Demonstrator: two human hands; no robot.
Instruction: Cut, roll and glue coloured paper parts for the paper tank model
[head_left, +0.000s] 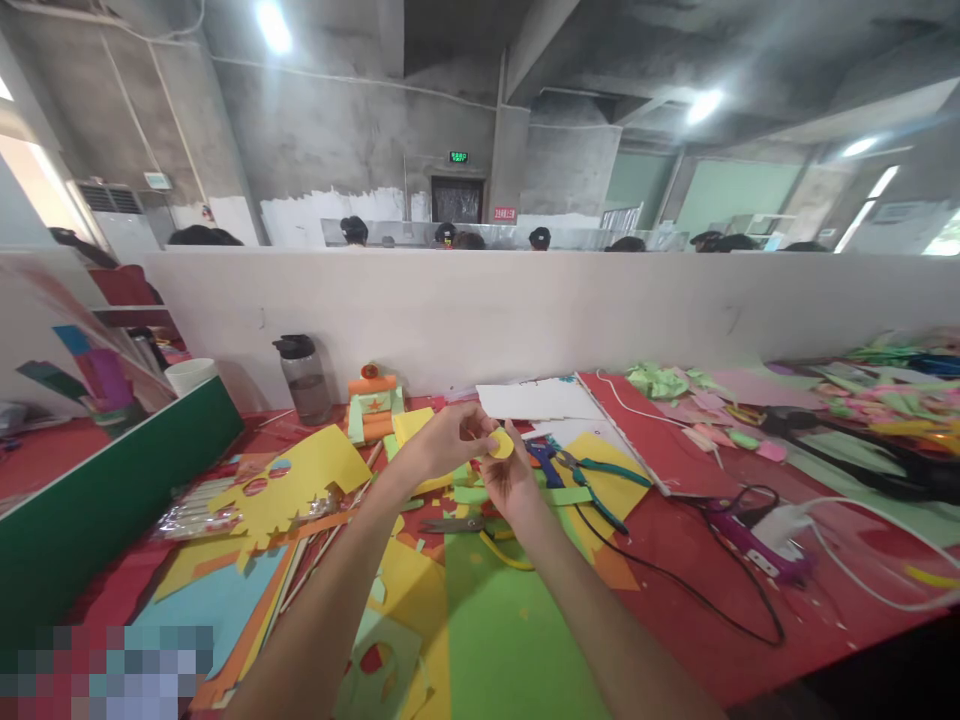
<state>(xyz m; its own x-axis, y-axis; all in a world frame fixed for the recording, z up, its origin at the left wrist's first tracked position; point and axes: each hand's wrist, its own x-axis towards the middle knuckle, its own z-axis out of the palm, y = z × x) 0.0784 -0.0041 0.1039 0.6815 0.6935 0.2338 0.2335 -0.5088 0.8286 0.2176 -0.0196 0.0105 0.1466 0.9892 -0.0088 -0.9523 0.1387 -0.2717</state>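
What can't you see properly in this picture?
- Yellow disc, head view: the fingers of the left hand and right hand cover part of it.
- Scissors, head view: partly behind the left forearm.
- Bottom left corner, head view: pixelated, nothing readable.
- Green sign, head view: too small to read.
- White cable, head view: cut off by the right edge.
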